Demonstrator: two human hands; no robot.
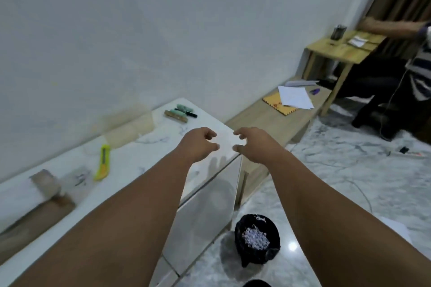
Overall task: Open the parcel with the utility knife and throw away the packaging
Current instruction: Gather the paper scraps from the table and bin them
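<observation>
Our left hand (200, 144) and right hand (253, 147) hover empty, loosely curled, over the surface's (144, 154) right corner — utility knife (102, 162) near its back edge.

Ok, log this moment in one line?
left hand: empty | right hand: empty | utility knife: on cabinet top | bin: on floor, crumpled white material inside

Cool, even indoor light is recorded; a faint finger shadow is cast on the cabinet top (217, 163) just below the left hand (198, 144); a glare spot is seen on the floor (292, 246) well below the right hand (253, 144); the parcel (46, 191), far left of both, is blurred.
</observation>
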